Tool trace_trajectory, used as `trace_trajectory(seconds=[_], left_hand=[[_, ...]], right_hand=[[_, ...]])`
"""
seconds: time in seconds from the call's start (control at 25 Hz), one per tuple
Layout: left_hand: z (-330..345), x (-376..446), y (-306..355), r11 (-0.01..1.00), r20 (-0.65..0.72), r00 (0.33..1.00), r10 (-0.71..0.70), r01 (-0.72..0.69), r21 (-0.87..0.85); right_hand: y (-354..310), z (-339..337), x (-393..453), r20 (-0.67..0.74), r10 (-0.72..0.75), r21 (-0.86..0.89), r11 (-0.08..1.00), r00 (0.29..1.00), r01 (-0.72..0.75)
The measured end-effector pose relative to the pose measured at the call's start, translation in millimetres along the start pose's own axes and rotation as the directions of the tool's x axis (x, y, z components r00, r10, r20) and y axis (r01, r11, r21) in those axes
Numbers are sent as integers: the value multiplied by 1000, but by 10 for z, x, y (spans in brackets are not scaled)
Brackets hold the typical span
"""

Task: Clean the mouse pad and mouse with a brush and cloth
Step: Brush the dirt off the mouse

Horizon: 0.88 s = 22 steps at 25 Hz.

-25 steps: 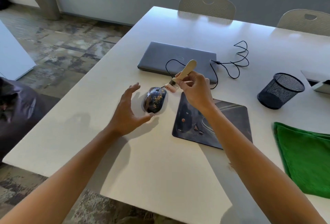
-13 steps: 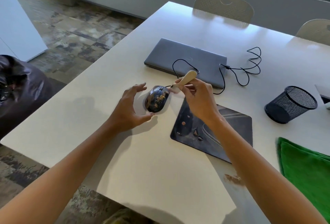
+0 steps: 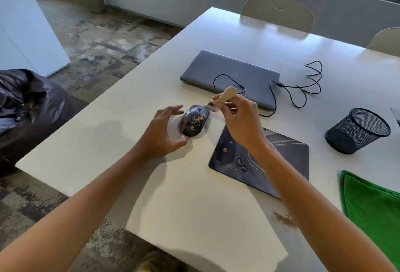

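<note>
Since a second earlier, the brush had been lowered towards the front of the mouse, its handle pinched in the curled fingers of the right hand. The left hand was held open beside the mouse, fingers spread, the thumb at its near edge. Tan crumbs were seen on the mouse, which sat on the table just left of the mouse pad. A green cloth was seen well right of the mouse, a closed laptop behind it.

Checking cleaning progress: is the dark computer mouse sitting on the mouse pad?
No, the dark computer mouse sits on the white table, left of the dark mouse pad.
</note>
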<state>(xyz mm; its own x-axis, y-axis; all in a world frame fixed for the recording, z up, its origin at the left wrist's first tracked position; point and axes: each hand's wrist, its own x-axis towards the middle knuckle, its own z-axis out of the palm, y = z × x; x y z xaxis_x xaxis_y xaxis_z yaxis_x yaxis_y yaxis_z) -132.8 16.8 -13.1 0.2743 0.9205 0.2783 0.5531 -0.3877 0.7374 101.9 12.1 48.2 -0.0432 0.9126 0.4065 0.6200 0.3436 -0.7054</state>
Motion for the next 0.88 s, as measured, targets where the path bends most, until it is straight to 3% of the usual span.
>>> trace_trajectory(seconds=[0.2,0.4,0.6,0.88], left_hand=[[-4,6,-8,1000,-6,1000,3,-3,5],[7,12,-32,1000,-11,1000,10,-10,10],[2,4,-24,1000,0,1000,9,-9,2],[-6,10,-8,1000,13,1000,2,-2,22]], right_hand=[[-67,81,-107,97,-40,-17,999,994,42],[-107,25,-103,13,-52,2,999,999,52],[-172,110,-193,66,-7,3,1000,998,7],[-266,111,-167,2,9,64,998,1000,-9]])
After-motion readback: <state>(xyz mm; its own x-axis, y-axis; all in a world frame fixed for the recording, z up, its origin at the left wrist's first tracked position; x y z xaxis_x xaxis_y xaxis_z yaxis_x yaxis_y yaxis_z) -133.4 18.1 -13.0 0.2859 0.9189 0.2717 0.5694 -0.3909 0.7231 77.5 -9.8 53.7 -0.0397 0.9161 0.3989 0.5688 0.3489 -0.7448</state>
